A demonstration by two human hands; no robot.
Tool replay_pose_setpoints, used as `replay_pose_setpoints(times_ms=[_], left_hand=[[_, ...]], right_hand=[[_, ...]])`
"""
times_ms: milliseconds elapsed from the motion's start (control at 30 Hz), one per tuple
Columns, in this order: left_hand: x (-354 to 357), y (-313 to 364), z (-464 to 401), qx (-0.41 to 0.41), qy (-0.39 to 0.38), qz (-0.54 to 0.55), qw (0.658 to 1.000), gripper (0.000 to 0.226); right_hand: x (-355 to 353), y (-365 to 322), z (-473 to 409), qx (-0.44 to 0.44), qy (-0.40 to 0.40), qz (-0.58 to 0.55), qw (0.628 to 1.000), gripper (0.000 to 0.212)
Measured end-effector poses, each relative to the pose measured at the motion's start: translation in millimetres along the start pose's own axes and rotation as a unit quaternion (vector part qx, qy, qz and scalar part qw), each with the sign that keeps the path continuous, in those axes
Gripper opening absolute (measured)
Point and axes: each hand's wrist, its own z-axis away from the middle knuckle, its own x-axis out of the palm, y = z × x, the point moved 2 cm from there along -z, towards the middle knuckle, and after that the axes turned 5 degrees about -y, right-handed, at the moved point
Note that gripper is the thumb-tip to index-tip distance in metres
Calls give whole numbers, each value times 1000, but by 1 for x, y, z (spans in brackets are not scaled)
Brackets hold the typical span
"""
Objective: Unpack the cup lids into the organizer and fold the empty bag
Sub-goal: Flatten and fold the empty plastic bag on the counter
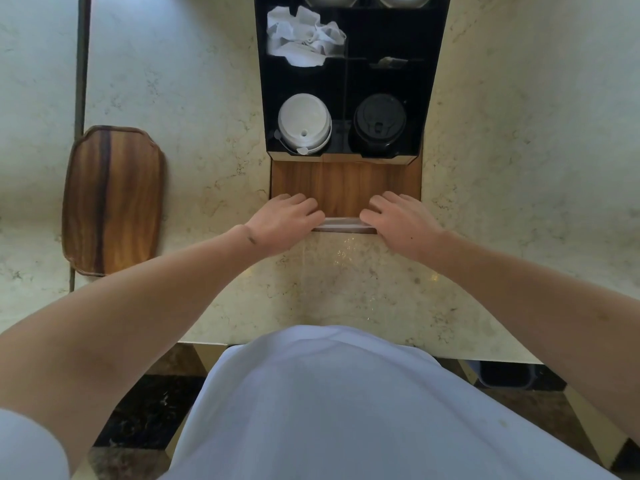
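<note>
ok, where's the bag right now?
Head view, centre: the bag lies folded into a flat strip on the counter against the organizer's wooden front, pressed between left hand and right hand.

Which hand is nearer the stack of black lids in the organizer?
Right. The right hand lies in front of the black lids, almost straight below them; the left hand lies further off, below the white lids.
</note>
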Motion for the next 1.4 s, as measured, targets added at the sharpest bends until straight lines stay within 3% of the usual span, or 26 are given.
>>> replay_pose_setpoints(times_ms=[300,500,600,700,900,1000,1200,1400], left_hand=[[1,8,-5,15,-38,-71,997,37],[-6,6,-3,-69,-42,35,996,17],[-7,2,-5,-115,-48,87,988,30],[-5,-1,-9,-134,-54,113,983,28],[2,-4,-13,-144,-43,170,974,32],[3,-3,-16,-150,-62,184,969,40],[2,1,-19,-137,-86,183,970,12],[1,14,-16,-72,-67,141,985,20]], right_hand=[[12,-4,27,-13,-10,39,999,61],[4,-12,21,56,39,-77,995,36],[1,-13,14,78,46,-132,987,32],[2,-12,7,94,21,-154,983,24],[8,-7,-5,157,-5,-267,951,35],[9,-5,-12,153,-34,-271,950,27],[6,-5,-16,110,-67,-253,959,4],[1,-16,-15,77,-59,-184,978,2]])
